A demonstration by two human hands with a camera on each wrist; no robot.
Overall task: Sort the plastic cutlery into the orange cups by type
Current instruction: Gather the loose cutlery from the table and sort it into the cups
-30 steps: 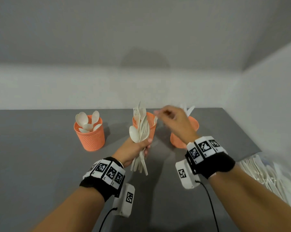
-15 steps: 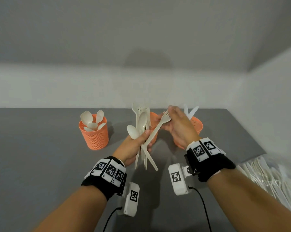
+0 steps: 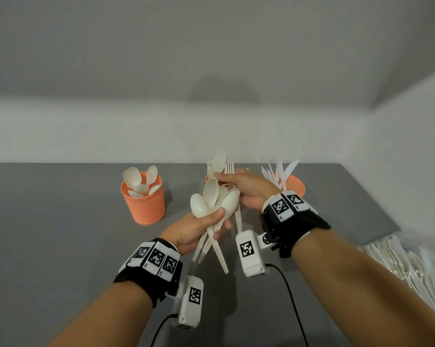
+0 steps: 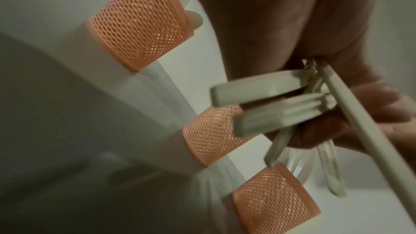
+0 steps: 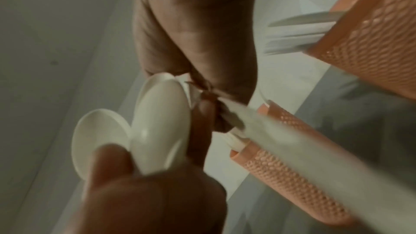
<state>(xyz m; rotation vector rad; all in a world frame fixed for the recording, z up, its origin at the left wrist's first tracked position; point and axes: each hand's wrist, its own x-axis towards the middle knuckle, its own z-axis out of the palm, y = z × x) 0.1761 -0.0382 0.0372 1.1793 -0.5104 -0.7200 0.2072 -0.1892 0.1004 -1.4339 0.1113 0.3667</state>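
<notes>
Plastic spoons [image 3: 212, 200], smooth oval bowls, fanned in the left hand's [image 3: 195, 230] curled fingers; right hand [image 3: 249, 190] pinches ridged fork handles [image 3: 237, 216] beside mesh orange cups [image 3: 144, 201].

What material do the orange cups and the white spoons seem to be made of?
Orange mesh cup on the left: likely moulded plastic, matte; sign: even perforated lattice wall with solid rim.
White spoons held by the left hand: likely thin plastic, smooth, slightly glossy; sign: small highlights on the bowls in the right wrist view.
</notes>
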